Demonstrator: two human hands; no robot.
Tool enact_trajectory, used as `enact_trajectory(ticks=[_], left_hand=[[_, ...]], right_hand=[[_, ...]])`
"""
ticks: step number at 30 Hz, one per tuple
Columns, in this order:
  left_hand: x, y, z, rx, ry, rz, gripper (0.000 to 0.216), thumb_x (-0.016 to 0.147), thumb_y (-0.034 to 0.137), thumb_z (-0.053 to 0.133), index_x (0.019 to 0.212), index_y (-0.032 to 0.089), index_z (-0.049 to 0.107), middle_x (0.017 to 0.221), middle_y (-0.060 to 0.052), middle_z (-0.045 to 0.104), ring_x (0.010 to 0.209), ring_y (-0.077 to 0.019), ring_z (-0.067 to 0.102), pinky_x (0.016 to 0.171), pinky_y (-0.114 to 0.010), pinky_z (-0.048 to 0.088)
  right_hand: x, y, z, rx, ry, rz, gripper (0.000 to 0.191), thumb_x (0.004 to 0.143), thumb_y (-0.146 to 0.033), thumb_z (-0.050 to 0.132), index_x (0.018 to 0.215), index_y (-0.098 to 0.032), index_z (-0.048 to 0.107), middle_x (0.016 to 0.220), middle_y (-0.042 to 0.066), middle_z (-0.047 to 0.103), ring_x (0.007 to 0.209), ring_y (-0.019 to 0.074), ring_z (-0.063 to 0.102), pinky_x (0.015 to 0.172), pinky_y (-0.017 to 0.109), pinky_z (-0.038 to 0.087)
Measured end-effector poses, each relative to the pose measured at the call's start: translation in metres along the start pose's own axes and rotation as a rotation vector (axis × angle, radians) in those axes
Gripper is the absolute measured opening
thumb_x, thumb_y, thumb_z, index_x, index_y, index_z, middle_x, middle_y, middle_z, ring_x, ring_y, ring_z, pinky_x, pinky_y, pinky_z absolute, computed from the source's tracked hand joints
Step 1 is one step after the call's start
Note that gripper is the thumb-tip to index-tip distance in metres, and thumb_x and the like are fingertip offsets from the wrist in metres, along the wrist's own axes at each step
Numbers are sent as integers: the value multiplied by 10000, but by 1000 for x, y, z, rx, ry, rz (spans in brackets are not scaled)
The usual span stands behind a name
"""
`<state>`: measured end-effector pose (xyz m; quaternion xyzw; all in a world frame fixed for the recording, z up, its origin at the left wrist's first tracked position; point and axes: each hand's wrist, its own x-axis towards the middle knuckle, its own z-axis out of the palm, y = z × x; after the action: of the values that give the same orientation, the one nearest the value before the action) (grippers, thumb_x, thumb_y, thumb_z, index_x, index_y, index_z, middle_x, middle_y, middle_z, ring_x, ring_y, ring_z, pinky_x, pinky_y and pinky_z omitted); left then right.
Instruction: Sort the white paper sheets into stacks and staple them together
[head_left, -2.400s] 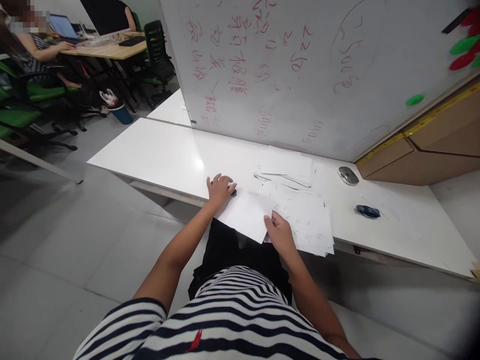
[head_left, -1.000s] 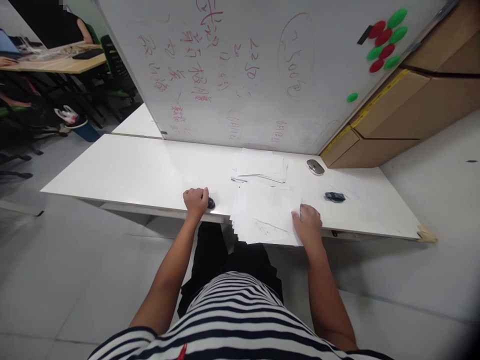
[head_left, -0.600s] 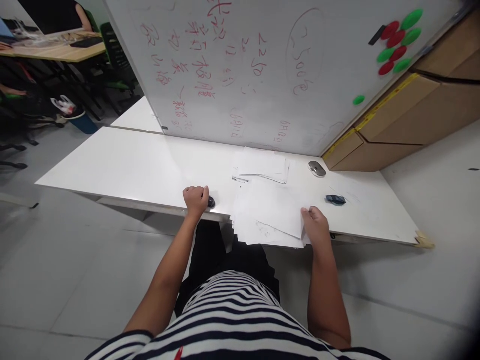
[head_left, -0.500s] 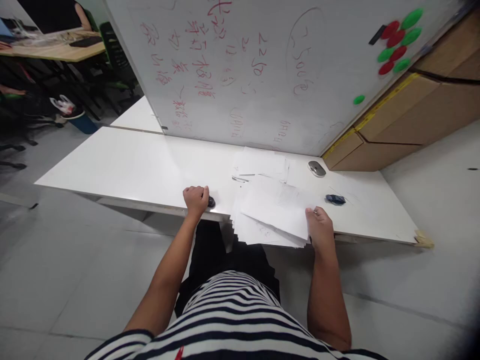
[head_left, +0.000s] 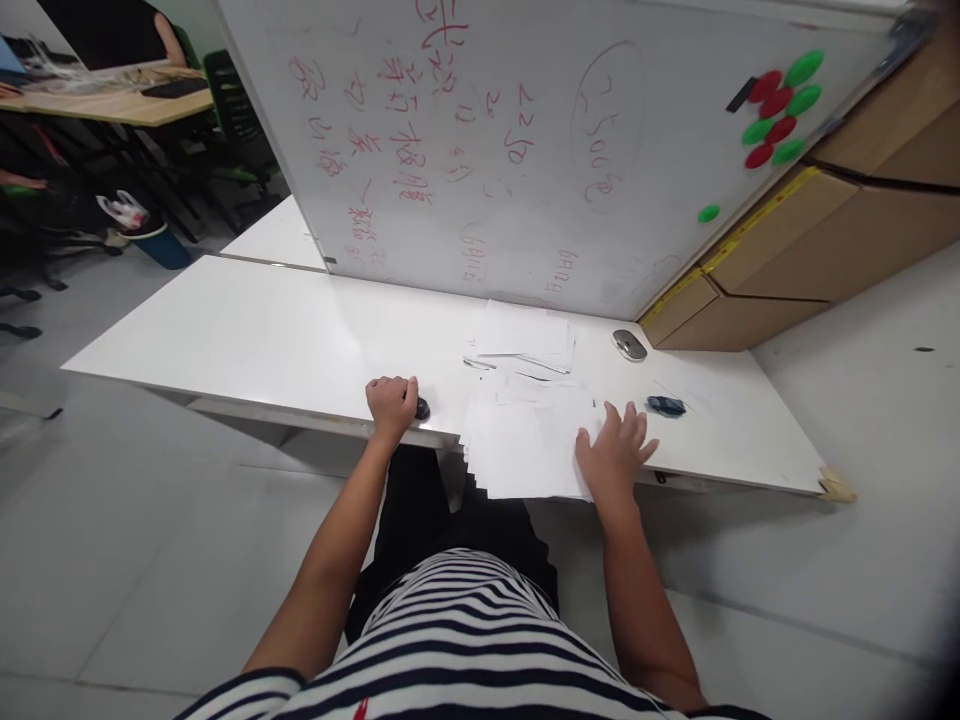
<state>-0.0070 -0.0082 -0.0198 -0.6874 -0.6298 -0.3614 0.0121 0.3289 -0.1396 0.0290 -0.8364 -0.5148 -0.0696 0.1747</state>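
Because the uneven stack of white paper sheets (head_left: 525,450) overhangs the front edge of the long white desk (head_left: 300,310), a nudge from the empty, spread-fingered right hand (head_left: 615,455) at its side could slide pages off. The left hand (head_left: 391,402) is curled beside a small rounded black object (head_left: 423,409); whether it grips that, I cannot tell.

My curled left hand (head_left: 393,406) is at the near edge of the long white table (head_left: 247,330), a small black rounded object (head_left: 422,409) showing beside my thumb; whether I grip it is unclear. My right hand (head_left: 616,455), fingers spread, is at the right edge of the loose stack of white paper sheets (head_left: 525,450). The white whiteboard with red handwriting (head_left: 540,160) bears 4 red and 5 green round magnets (head_left: 776,102).
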Motion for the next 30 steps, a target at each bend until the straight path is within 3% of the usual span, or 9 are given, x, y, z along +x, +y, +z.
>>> enact_trajectory(ticks=[2,6,9,11,14,17,23,30], left_hand=[[0,-1,1,4,1,8,414,913,321,442,514,211,415,550,-37,563,693,-198,513,841,-392,304],[-1,-2,2,12,12,17,430,915,330,443,503,209,420,558,-43,577,690,-200,518,833,-392,301],[-2,-3,2,11,28,25,434,922,330,434,505,210,442,558,-43,584,685,-199,523,830,-390,302],[-2,-3,2,23,35,35,427,922,328,438,512,210,457,559,-40,590,681,-197,529,816,-386,304],[-2,-2,1,43,42,48,422,917,315,451,510,206,455,551,-34,588,667,-189,535,785,-376,303],[-2,-2,0,53,48,57,431,921,307,448,503,202,444,537,-29,576,656,-179,534,772,-368,305],[-3,-3,1,47,60,62,432,928,304,446,508,202,452,538,-22,576,665,-178,539,792,-373,309],[-4,-4,2,33,48,53,440,936,318,432,511,207,460,553,-27,585,675,-183,542,820,-379,317]], right_hand=[[23,-16,1,26,-6,-102,532,911,-323,403,1400,-115,406,1529,217,316,1425,395,220,1076,666,223],[95,-61,22,64,-99,-490,461,955,-252,344,1394,-151,442,1506,159,392,1432,301,260,1131,482,254],[142,-90,49,-42,-330,-628,594,934,-344,470,1473,-136,331,1571,166,282,1447,290,243,1122,406,283],[160,-100,64,-130,-476,-676,611,940,-426,476,1471,-161,329,1570,146,298,1423,261,306,1086,353,328],[171,-104,77,-176,-499,-695,454,998,-425,342,1349,-164,466,1413,143,525,1249,227,524,967,311,415],[173,-101,81,-207,-464,-679,432,1026,-329,209,1210,-124,542,1159,170,672,1046,241,635,854,325,448],[168,-105,88,-260,-463,-686,342,1007,-290,313,1220,-133,530,1160,157,670,1030,247,642,837,308,442],[177,-113,90,-330,-534,-735,354,992,-229,336,1171,-70,597,1151,222,661,1040,274,643,858,345,451]])
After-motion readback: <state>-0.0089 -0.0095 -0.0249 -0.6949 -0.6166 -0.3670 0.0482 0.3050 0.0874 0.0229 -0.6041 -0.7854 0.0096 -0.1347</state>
